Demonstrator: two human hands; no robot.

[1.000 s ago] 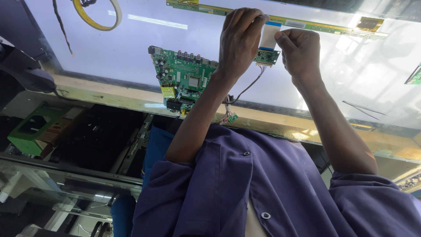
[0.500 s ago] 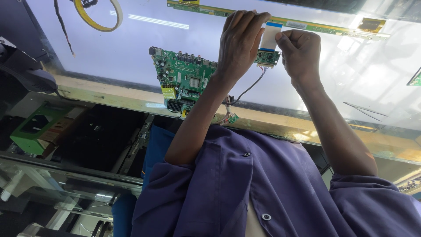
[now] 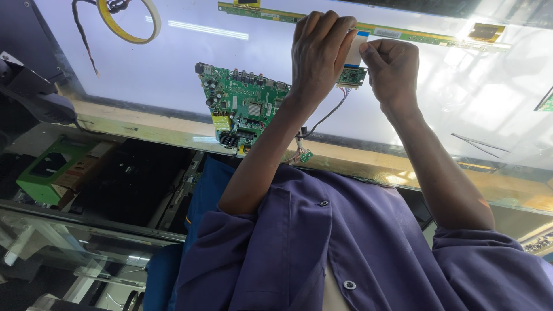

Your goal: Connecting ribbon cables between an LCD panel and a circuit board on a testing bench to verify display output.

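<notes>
nothing has moved since before: my left hand [image 3: 319, 55] and right hand [image 3: 393, 70] stay pinched on the ribbon cable [image 3: 358, 50] above the small board [image 3: 352, 76].

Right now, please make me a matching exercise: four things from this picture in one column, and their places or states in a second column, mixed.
Things:
1. large green circuit board
2. yellow tape roll
3. small green board
4. long narrow strip board

Places:
a. top left of the lit panel
b. between the left hand and right hand
c. along the panel's far edge
d. left of the left forearm

Pairs: 1-d, 2-a, 3-b, 4-c
</notes>
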